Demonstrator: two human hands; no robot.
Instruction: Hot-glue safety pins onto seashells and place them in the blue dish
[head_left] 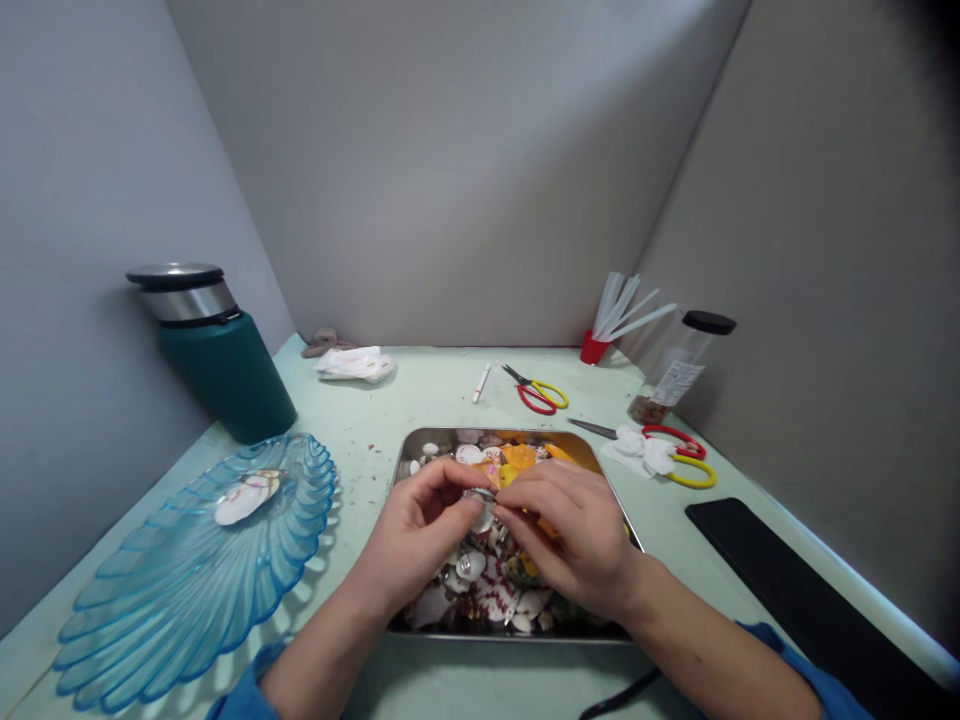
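My left hand (424, 520) and my right hand (570, 520) meet above a metal tray (517, 637) filled with seashells. Between the fingertips of both hands is a small grey-white shell (480, 494), partly hidden by the fingers. Each hand pinches it with thumb and forefinger, the left from its left side, the right from its right. Below in the tray lie white shells (471, 566), a red-and-white patterned shell (495, 598) and orange-yellow shells (519, 458).
On the left, a blue scalloped dish (187, 610) holds a white shell (244, 500); behind it leans a green bottle (225, 375). Scissors (541, 392), a second pair (694, 470) with white tissue, a clear jar (675, 375), a red cup (594, 347) of glue sticks and a black slab (795, 590) lie around.
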